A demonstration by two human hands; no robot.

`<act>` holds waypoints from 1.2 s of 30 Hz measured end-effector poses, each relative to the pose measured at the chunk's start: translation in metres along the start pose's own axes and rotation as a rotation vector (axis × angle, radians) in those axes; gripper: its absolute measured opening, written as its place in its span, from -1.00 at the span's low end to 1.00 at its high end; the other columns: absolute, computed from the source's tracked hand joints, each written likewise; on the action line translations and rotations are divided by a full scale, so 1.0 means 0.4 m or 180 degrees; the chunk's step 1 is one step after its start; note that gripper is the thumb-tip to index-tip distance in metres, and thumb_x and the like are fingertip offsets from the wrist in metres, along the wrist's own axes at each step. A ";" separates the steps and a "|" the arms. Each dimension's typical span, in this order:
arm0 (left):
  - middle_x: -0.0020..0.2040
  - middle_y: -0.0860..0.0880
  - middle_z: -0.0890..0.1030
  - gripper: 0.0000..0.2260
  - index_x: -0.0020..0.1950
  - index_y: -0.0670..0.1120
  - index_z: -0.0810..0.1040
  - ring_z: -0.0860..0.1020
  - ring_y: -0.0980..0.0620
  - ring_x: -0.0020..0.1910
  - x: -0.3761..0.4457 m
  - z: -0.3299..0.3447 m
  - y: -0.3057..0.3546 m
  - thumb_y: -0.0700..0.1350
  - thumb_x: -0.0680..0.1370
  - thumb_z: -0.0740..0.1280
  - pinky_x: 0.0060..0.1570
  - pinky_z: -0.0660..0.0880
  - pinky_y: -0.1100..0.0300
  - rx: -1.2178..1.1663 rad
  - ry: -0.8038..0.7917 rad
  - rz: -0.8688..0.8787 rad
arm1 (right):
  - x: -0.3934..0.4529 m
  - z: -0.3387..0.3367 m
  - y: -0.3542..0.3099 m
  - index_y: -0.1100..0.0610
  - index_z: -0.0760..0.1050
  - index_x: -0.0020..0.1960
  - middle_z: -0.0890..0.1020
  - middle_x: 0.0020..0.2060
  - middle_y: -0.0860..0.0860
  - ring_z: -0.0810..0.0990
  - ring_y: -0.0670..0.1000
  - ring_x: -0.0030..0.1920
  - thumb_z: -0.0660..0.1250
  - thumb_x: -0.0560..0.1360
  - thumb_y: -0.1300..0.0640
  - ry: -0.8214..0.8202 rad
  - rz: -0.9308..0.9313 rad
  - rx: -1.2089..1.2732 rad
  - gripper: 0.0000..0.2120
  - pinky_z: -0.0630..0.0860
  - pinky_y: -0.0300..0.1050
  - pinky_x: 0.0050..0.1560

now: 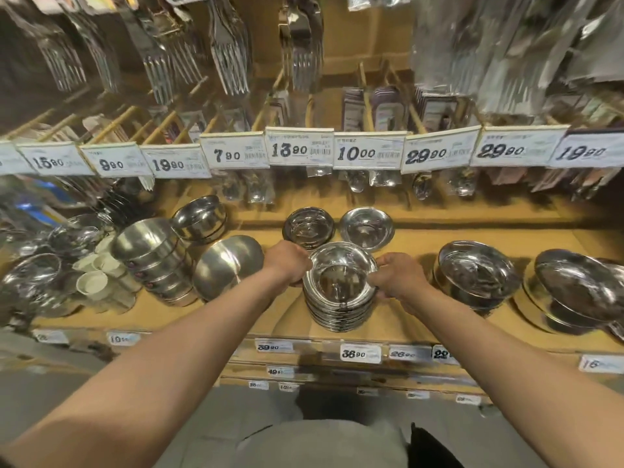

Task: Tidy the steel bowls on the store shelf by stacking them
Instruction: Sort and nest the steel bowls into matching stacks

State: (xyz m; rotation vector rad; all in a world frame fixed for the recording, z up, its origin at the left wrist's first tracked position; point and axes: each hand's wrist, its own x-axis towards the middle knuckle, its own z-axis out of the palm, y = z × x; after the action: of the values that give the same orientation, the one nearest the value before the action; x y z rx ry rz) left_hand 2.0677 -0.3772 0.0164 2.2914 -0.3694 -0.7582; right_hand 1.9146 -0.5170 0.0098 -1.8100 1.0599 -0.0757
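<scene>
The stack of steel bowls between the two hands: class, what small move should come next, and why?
Probably settle the top bowl squarely onto the stack, then let go. The left hand and right hand grip its rim on opposite sides, and it seems to sit nearly level on the pile. Two loose bowls lie just behind, likely next to add.

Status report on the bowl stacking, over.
Left hand and right hand grip the top bowl on the centre stack. Two loose bowls sit behind. Nothing in the way.
</scene>
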 end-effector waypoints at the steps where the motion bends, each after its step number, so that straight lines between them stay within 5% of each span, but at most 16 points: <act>1: -0.08 -0.16 0.73 -0.91 -0.10 -0.19 0.71 0.72 -0.15 -0.08 -0.001 0.002 -0.001 -0.21 0.51 0.41 -0.09 0.69 -0.06 0.0065 0.0022 0.0013 | 0.002 0.003 0.001 0.07 0.55 -0.30 0.65 -0.38 0.01 0.59 -0.02 -0.38 0.51 0.38 0.25 0.0045 -0.0042 0.0025 -0.82 0.57 -0.26 -0.37; 3: -0.14 -0.15 0.74 -0.87 -0.03 -0.22 0.74 0.73 -0.09 -0.23 -0.006 0.002 0.001 -0.19 0.50 0.45 -0.19 0.69 -0.05 0.0051 0.0080 -0.0042 | 0.005 0.007 0.002 0.05 0.51 -0.33 0.65 -0.40 -0.02 0.64 0.02 -0.28 0.48 0.38 0.21 0.0071 -0.0014 -0.0077 -0.80 0.57 -0.22 -0.26; 7: -0.14 -0.17 0.74 -0.86 -0.01 -0.24 0.73 0.66 -0.04 -0.35 -0.002 -0.002 0.009 -0.21 0.50 0.43 -0.23 0.69 0.00 0.0102 0.0038 -0.0106 | 0.010 0.009 0.004 0.17 0.64 -0.15 0.73 -0.16 0.15 0.69 0.19 -0.01 0.46 0.38 0.24 -0.0185 0.0012 0.0041 -0.95 0.63 0.18 0.10; 12: -0.20 -0.10 0.74 -0.91 -0.08 -0.19 0.74 0.72 -0.02 -0.26 0.004 0.003 0.007 -0.20 0.51 0.44 -0.13 0.69 0.00 0.0214 0.0020 -0.0164 | 0.009 0.010 0.020 0.27 0.68 -0.07 0.73 -0.12 0.19 0.68 0.16 -0.07 0.37 0.39 0.24 -0.0187 -0.0081 -0.0092 -0.82 0.59 0.01 -0.11; 16: -0.52 0.13 0.60 -0.82 -0.19 -0.01 0.57 0.56 0.23 -0.55 0.009 0.009 -0.001 -0.27 0.54 0.38 -0.38 0.63 0.23 -0.0013 0.0070 -0.0230 | 0.011 0.012 0.025 0.27 0.67 -0.02 0.72 -0.07 0.19 0.66 0.19 0.04 0.36 0.41 0.26 -0.0241 -0.0047 -0.0133 -0.80 0.61 0.11 0.05; 21: -0.23 -0.12 0.71 -0.83 -0.06 -0.30 0.72 0.66 -0.04 -0.29 0.006 0.018 -0.005 -0.18 0.52 0.45 -0.14 0.69 -0.03 0.0037 0.0120 -0.0065 | 0.015 0.019 0.031 0.23 0.67 -0.07 0.72 -0.11 0.16 0.66 0.17 0.00 0.35 0.43 0.27 -0.0200 0.0004 -0.0189 -0.85 0.46 -0.11 -0.17; 26: -0.24 -0.13 0.69 -0.84 -0.09 -0.29 0.72 0.59 -0.01 -0.32 0.015 0.020 -0.013 -0.18 0.48 0.45 -0.16 0.69 -0.09 0.0039 0.0226 -0.0020 | 0.019 0.021 0.021 0.16 0.58 -0.23 0.61 -0.29 0.05 0.53 0.06 -0.19 0.34 0.46 0.24 -0.0189 -0.0022 -0.0478 -0.89 0.37 -0.14 -0.30; 31: -0.25 -0.15 0.69 -0.92 -0.25 -0.19 0.68 0.60 -0.04 -0.27 0.006 0.026 -0.018 -0.22 0.44 0.45 -0.08 0.67 -0.09 0.0208 0.0329 0.0033 | 0.027 0.016 0.020 0.18 0.64 -0.16 0.67 -0.21 0.07 0.59 0.08 -0.13 0.34 0.50 0.15 -0.0177 -0.0136 -0.0897 -0.85 0.43 -0.12 -0.22; 36: -0.20 -0.10 0.67 -0.82 -0.31 -0.04 0.55 0.69 -0.17 -0.10 -0.013 0.030 -0.024 -0.24 0.43 0.45 -0.09 0.67 -0.07 0.0343 0.0409 0.0094 | 0.040 0.009 -0.004 0.13 0.56 -0.29 0.59 -0.32 0.02 0.56 0.06 -0.19 0.32 0.52 0.10 -0.0053 -0.0290 -0.1328 -0.77 0.37 -0.13 -0.31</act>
State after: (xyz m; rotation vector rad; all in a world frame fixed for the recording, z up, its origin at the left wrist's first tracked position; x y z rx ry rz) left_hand 2.0567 -0.3741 0.0050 2.4158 -0.3921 -0.5854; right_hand 1.9271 -0.5250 0.0030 -2.2290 1.0349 0.1140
